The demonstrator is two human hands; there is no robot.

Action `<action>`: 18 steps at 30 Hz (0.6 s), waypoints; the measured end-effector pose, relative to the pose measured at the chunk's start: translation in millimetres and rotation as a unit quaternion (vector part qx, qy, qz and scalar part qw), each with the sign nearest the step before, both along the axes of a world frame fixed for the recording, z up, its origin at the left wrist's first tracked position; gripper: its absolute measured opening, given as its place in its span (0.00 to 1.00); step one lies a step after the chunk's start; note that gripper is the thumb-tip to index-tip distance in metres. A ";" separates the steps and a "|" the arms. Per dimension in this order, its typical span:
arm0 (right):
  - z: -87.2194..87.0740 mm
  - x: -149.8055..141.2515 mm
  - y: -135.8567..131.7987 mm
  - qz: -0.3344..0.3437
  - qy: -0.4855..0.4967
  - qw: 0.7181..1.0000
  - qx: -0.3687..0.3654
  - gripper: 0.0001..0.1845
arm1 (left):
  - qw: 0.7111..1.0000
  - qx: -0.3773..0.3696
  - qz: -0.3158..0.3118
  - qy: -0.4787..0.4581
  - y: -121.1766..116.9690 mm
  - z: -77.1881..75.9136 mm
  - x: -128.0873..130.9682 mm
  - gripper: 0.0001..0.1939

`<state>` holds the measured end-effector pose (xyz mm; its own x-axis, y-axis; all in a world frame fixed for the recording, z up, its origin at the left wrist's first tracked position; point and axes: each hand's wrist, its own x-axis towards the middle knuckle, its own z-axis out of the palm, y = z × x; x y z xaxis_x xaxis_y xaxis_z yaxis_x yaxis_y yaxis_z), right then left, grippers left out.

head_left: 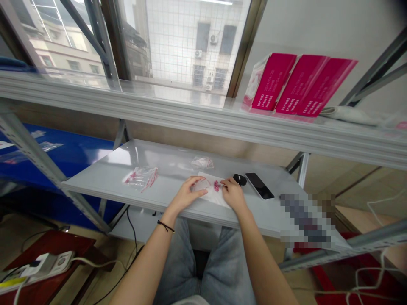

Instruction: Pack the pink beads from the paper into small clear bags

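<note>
My left hand [188,195] curves round a small clear zip bag [201,185] with a reddish edge, its thumb and fingers on either side of the bag. A white sheet [211,195] lies under the bag and carries a small cluster of pink beads [216,186]. Just right of the beads, my right hand [233,194] has its fingers curled together, the tips pointing at them. What those fingertips hold, if anything, is too small to make out. Beyond the right hand sit a small black object [240,179] and a phone [260,185].
Clear bags with red strips [143,178] lie left on the grey shelf [111,180], and another packet [202,162] lies behind the sheet. An upper shelf [190,114] with pink boxes [302,84] crosses above. A blurred-out patch [305,220] covers the right end.
</note>
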<state>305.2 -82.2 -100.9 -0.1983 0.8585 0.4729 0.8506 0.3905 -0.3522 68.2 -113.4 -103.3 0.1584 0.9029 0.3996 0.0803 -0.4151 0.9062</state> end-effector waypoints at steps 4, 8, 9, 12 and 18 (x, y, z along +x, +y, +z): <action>-0.7 0.8 -0.1 0.020 0.001 1.000 -0.001 0.17 | 1.000 -0.005 -0.001 -0.006 -0.7 0.5 -0.2 0.25; -3.5 1.2 1.8 0.038 -0.001 0.999 -0.002 0.14 | 1.000 -0.007 0.000 -0.004 -0.9 0.8 -0.3 0.25; -4.3 1.4 2.4 0.039 -0.001 0.999 -0.002 0.14 | 1.000 -0.007 0.001 -0.003 -0.8 0.7 -0.3 0.25; -6.1 1.8 4.0 0.040 0.001 0.999 0.001 0.14 | 1.000 -0.005 0.001 -0.003 -0.3 -0.1 -0.3 0.24; -4.7 2.2 2.1 0.024 0.010 1.000 0.000 0.09 | 1.000 -0.008 0.002 -0.006 1.1 -1.8 -0.6 0.25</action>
